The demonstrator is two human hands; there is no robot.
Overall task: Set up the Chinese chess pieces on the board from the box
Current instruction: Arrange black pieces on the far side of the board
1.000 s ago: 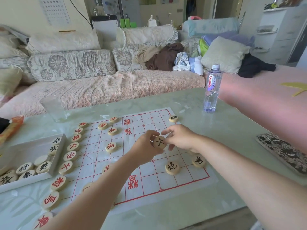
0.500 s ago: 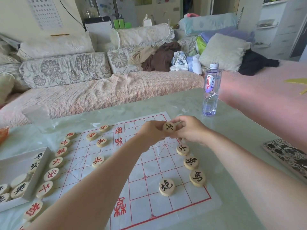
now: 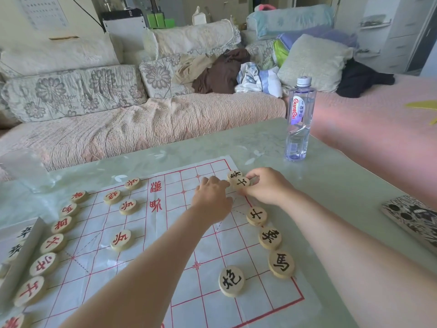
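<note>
The paper board (image 3: 179,233) with red lines lies on the table. Red pieces (image 3: 53,243) line its left edge, with a few more further in. Along the right edge sit black pieces (image 3: 270,237), one more (image 3: 231,281) inside them and one (image 3: 234,174) near the far corner. My right hand (image 3: 269,185) pinches a black-lettered piece (image 3: 241,182) low over the far right edge. My left hand (image 3: 212,200), fingers curled, pinches the same piece from the left. The box (image 3: 16,261) with black pieces is cut off at the left.
A water bottle (image 3: 299,119) stands past the board's far right corner. A patterned flat case (image 3: 411,216) lies at the table's right edge. Clear plastic (image 3: 26,169) sits at the far left. A sofa with cushions runs behind the table.
Both hands have carried the black piece from the board's middle out to the far right edge. A black piece now lies uncovered on the right edge where the hands were.
</note>
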